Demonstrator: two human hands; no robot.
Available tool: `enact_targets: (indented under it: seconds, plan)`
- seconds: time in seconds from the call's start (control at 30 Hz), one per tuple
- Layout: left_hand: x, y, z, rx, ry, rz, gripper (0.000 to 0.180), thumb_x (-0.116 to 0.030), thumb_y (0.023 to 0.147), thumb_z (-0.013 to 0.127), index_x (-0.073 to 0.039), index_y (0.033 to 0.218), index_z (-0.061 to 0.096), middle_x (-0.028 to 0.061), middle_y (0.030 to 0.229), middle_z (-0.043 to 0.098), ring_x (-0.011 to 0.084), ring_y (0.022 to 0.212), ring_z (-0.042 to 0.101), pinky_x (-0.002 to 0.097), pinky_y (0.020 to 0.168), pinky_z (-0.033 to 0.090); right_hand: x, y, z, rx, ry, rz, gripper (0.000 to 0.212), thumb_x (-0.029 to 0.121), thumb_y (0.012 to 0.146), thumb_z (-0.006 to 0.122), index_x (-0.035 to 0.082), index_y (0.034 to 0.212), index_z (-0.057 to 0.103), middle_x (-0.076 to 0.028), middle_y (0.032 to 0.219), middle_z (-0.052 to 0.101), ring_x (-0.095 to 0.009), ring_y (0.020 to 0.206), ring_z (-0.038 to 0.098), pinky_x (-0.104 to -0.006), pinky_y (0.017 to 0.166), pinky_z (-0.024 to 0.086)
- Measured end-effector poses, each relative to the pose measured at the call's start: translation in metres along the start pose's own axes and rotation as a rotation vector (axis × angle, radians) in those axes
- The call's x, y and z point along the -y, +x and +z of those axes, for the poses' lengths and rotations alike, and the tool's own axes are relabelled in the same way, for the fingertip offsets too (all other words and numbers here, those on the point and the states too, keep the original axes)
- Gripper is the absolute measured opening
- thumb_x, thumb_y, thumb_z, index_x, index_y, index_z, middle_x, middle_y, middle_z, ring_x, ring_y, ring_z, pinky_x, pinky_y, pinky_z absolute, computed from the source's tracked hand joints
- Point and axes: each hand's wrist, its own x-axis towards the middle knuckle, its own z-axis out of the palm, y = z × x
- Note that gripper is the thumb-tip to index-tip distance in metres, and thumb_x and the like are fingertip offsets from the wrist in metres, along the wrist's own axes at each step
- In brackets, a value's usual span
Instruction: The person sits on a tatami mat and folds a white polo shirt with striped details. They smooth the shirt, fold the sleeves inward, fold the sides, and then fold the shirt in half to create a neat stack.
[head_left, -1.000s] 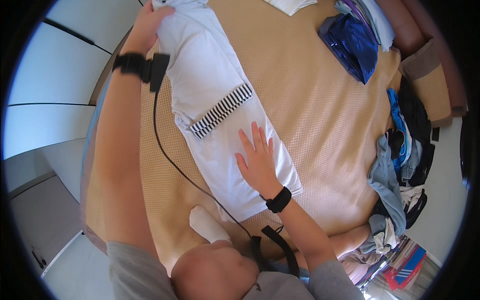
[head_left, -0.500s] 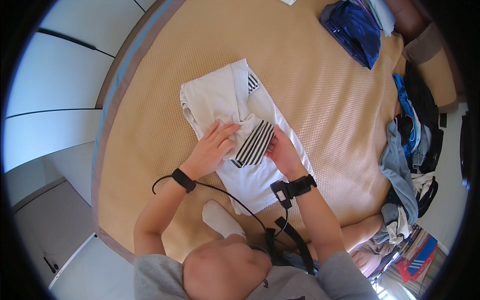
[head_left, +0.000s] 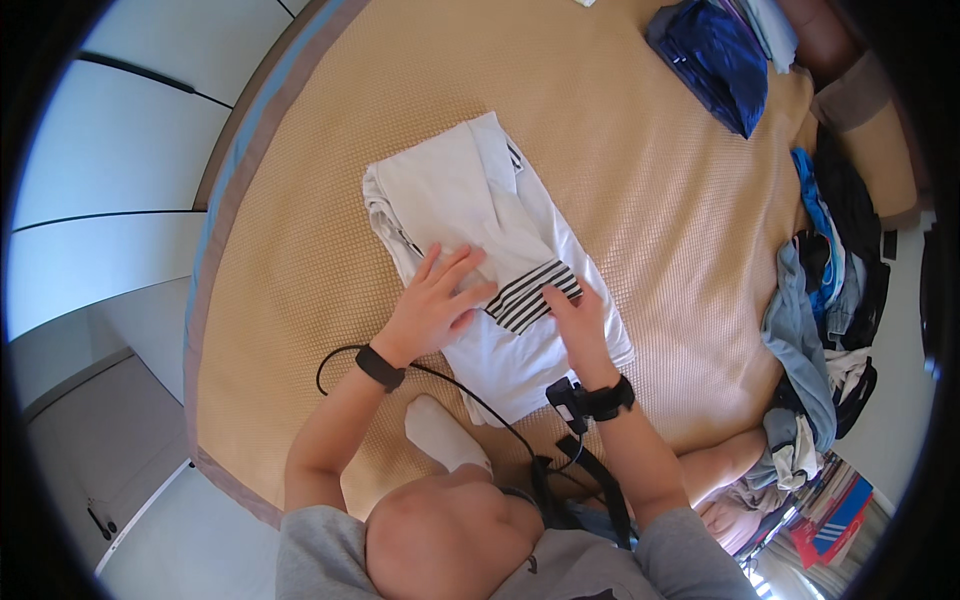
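A white garment (head_left: 440,195), probably a shirt, lies folded in a long shape on the woven mat. A black-and-white striped end piece (head_left: 525,300), like a cuff, lies across its middle. My left hand (head_left: 432,305) rests open on the white cloth, fingers spread, just left of the stripes. At the right end of the striped piece, my right hand (head_left: 582,325) grips the cloth, thumb on top and other fingers partly hidden. A bit of the same stripe shows near the garment's far right edge. Each wrist wears a black band.
The tan mat (head_left: 310,230) covers the bed around the garment. A dark blue shiny folded item (head_left: 710,70) lies at the far right. Piled clothes (head_left: 800,330) line the right edge. A black cable (head_left: 470,395) runs between my wrists. My white-socked foot (head_left: 440,432) is close below.
The striped piece has shifted right and lies flatter and straighter. My right hand has moved slightly right, its thumb now on top of the stripes. My left hand has slid a little right.
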Motion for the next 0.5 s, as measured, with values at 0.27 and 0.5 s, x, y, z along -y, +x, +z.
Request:
enact_targets:
  seconds: [0.27,0.5]
  plan:
    - [0.02,-0.001,-0.016,-0.444,-0.515,-0.647,0.019,-0.014,0.079,0.065,-0.005,0.094,0.058,0.0044,0.087,0.059,0.0149,0.08,0.054,0.0287,0.074,0.043,0.052,0.078,0.007,-0.134,-0.209,-0.253,0.039,0.033,0.078,0.061,-0.005,0.087,0.06,-0.016,0.082,0.063,-0.022,0.075,0.059,-0.0327,0.068,0.045]
    - [0.076,0.036,-0.033,-0.616,-0.709,-0.993,0.034,-0.036,0.079,0.066,-0.002,0.078,0.06,0.0012,0.063,0.056,0.0092,0.055,0.049,0.0244,0.051,0.039,0.092,0.147,0.048,0.205,-0.39,-0.108,0.039,0.037,0.077,0.06,-0.001,0.081,0.061,-0.018,0.083,0.064,-0.027,0.078,0.061,-0.0343,0.071,0.047]
